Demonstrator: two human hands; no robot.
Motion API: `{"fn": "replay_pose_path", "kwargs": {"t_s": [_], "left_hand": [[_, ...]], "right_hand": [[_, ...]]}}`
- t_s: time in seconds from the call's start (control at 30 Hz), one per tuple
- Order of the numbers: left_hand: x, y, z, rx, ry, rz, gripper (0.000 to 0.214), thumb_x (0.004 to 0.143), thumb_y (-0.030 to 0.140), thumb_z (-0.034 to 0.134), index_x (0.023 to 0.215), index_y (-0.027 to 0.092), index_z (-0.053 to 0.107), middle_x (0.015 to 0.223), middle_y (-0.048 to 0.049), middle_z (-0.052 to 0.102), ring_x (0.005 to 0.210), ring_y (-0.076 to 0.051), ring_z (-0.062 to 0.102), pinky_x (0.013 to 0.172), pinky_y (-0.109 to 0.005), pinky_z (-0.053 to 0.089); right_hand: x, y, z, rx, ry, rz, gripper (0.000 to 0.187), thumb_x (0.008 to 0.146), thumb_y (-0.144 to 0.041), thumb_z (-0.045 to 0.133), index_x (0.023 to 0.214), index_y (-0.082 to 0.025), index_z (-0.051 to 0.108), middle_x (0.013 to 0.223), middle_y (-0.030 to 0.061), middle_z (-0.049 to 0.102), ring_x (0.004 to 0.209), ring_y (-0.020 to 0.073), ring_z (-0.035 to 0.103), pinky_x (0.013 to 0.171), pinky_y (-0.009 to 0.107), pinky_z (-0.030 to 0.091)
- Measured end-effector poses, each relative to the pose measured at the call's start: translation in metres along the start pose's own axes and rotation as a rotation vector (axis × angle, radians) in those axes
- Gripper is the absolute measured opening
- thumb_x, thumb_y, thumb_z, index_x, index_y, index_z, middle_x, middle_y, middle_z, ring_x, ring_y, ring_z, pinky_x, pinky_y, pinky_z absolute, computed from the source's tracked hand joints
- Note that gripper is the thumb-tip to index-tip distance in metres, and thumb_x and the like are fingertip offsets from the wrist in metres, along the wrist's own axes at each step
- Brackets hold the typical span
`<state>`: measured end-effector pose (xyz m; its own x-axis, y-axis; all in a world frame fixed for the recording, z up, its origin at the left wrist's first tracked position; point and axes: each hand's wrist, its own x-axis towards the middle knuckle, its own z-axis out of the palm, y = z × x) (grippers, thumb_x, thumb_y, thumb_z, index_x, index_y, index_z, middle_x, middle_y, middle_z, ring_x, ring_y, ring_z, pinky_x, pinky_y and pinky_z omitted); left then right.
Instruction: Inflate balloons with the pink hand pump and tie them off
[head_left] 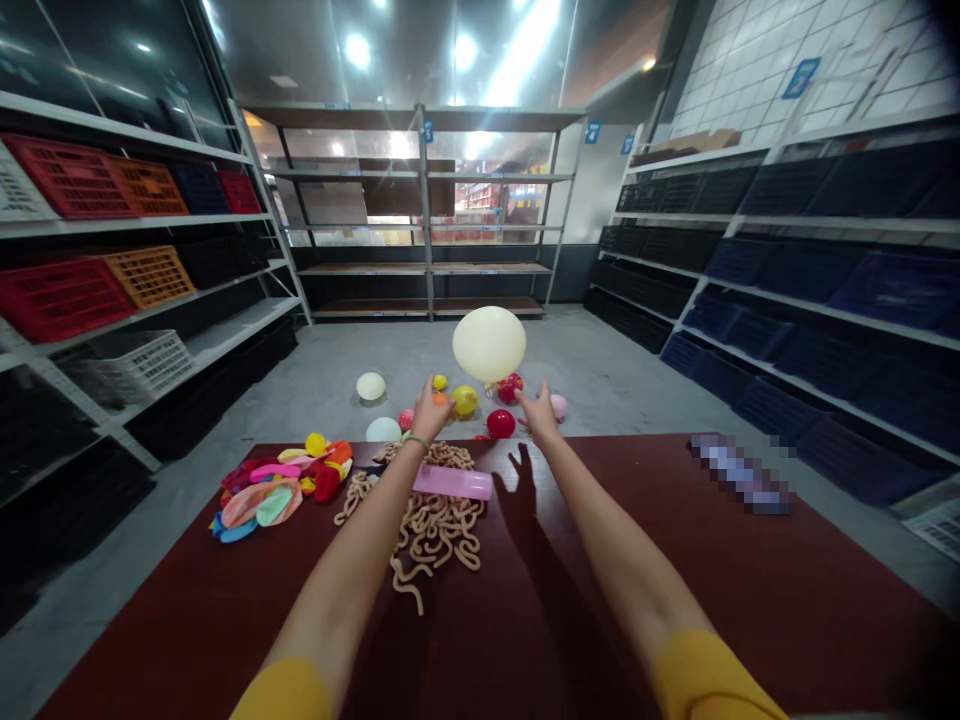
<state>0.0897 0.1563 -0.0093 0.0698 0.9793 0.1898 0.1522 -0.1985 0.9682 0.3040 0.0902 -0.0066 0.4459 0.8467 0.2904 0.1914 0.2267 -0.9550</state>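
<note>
A pale yellow inflated balloon (489, 343) is in the air beyond the table's far edge, above and between my two hands. My left hand (431, 410) reaches forward with its fingers apart and holds nothing that I can see. My right hand (538, 412), fingers spread, is stretched out at the other side; a gap shows between it and the balloon. Below my left forearm lies a heap of long, twisted beige balloons (439, 530), with a pink plastic piece (454, 483) on top. Uninflated balloons (281, 485) in several colours are piled farther left.
The dark red table (675, 600) bears a pixelated item (739, 475) at right. Several inflated balloons, among them a red one (500, 424) and a white one (370, 387), lie on the grey floor (300, 385). Shelves with crates (64, 298) flank both sides; a rack (429, 270) stands behind.
</note>
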Motion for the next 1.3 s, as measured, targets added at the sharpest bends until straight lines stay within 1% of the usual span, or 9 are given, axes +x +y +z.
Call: {"fn": "replay_pose_path", "kwargs": {"t_s": [0.07, 0.13, 0.27, 0.4, 0.57, 0.7, 0.97, 1.13, 1.3], "left_hand": [[0.015, -0.006, -0.002, -0.029, 0.012, -0.034, 0.058, 0.077, 0.021, 0.075, 0.131, 0.010, 0.057, 0.140, -0.0238, 0.055, 0.128, -0.034, 0.055, 0.108, -0.046, 0.042], [0.016, -0.012, -0.008, -0.057, 0.002, -0.033, 0.045, 0.081, 0.023, 0.072, 0.123, 0.009, 0.062, 0.134, -0.0227, 0.060, 0.123, -0.030, 0.059, 0.105, -0.043, 0.045], [-0.002, -0.022, -0.027, -0.090, -0.016, -0.035, 0.034, 0.085, 0.030, 0.068, 0.113, 0.012, 0.066, 0.122, -0.0178, 0.068, 0.112, -0.025, 0.065, 0.095, -0.038, 0.053], [-0.021, -0.025, -0.054, -0.122, -0.048, -0.059, 0.037, 0.085, 0.036, 0.066, 0.113, 0.012, 0.068, 0.113, -0.0152, 0.072, 0.100, -0.023, 0.069, 0.084, -0.034, 0.056], [-0.049, -0.022, -0.106, -0.146, -0.048, -0.043, 0.038, 0.083, 0.039, 0.065, 0.112, 0.014, 0.068, 0.104, -0.0117, 0.074, 0.096, -0.022, 0.069, 0.079, -0.032, 0.056], [-0.078, -0.029, -0.157, -0.030, 0.015, -0.013, 0.036, 0.085, 0.040, 0.063, 0.110, 0.015, 0.070, 0.101, -0.0108, 0.074, 0.095, -0.023, 0.069, 0.081, -0.033, 0.055], [-0.123, -0.084, -0.244, 0.256, 0.269, 0.048, 0.030, 0.091, 0.035, 0.056, 0.107, 0.016, 0.071, 0.101, -0.0104, 0.074, 0.092, -0.023, 0.069, 0.087, -0.037, 0.053], [-0.131, -0.110, -0.256, 0.242, 0.333, 0.095, 0.023, 0.090, 0.032, 0.058, 0.102, 0.018, 0.072, 0.112, -0.0106, 0.072, 0.099, -0.022, 0.068, 0.088, -0.036, 0.054], [-0.131, -0.111, -0.252, 0.207, 0.352, 0.078, 0.023, 0.091, 0.031, 0.057, 0.102, 0.017, 0.072, 0.104, -0.0106, 0.073, 0.091, -0.021, 0.069, 0.079, -0.033, 0.056]], "right_hand": [[0.013, 0.008, 0.001, -0.037, 0.010, 0.054, 0.047, 0.094, -0.042, 0.062, 0.134, -0.021, 0.053, 0.134, 0.0105, 0.058, 0.114, 0.0247, 0.061, 0.091, 0.044, 0.055], [0.015, 0.019, 0.005, -0.047, -0.007, 0.113, 0.037, 0.096, -0.037, 0.061, 0.127, -0.018, 0.058, 0.127, 0.0093, 0.061, 0.107, 0.0228, 0.063, 0.090, 0.044, 0.055], [-0.004, 0.036, 0.023, -0.056, -0.076, 0.196, 0.037, 0.096, -0.037, 0.061, 0.127, -0.018, 0.058, 0.127, 0.0093, 0.061, 0.107, 0.0226, 0.063, 0.090, 0.044, 0.055], [-0.025, 0.031, 0.048, -0.034, -0.177, 0.196, 0.036, 0.096, -0.037, 0.061, 0.126, -0.018, 0.059, 0.125, 0.0091, 0.062, 0.105, 0.0219, 0.064, 0.089, 0.043, 0.056], [-0.054, 0.009, 0.091, 0.005, -0.305, 0.091, 0.030, 0.090, -0.039, 0.059, 0.110, -0.019, 0.067, 0.099, 0.0077, 0.072, 0.090, 0.0229, 0.068, 0.076, 0.038, 0.060], [-0.087, -0.003, 0.133, 0.009, -0.424, -0.006, 0.031, 0.088, -0.042, 0.057, 0.107, -0.021, 0.070, 0.095, 0.0065, 0.074, 0.085, 0.0223, 0.069, 0.074, 0.037, 0.059], [-0.144, 0.000, 0.209, -0.122, -0.597, -0.206, 0.025, 0.092, -0.029, 0.053, 0.109, -0.021, 0.069, 0.108, 0.0055, 0.073, 0.095, 0.0190, 0.068, 0.087, 0.034, 0.054], [-0.142, -0.002, 0.249, -0.310, -0.677, -0.336, 0.024, 0.094, -0.020, 0.052, 0.112, -0.021, 0.068, 0.111, 0.0055, 0.073, 0.100, 0.0186, 0.067, 0.092, 0.033, 0.051], [-0.130, -0.011, 0.291, -0.544, -0.767, -0.424, 0.022, 0.095, -0.015, 0.053, 0.111, -0.020, 0.068, 0.117, 0.0089, 0.070, 0.109, 0.0210, 0.063, 0.098, 0.036, 0.047]]}}
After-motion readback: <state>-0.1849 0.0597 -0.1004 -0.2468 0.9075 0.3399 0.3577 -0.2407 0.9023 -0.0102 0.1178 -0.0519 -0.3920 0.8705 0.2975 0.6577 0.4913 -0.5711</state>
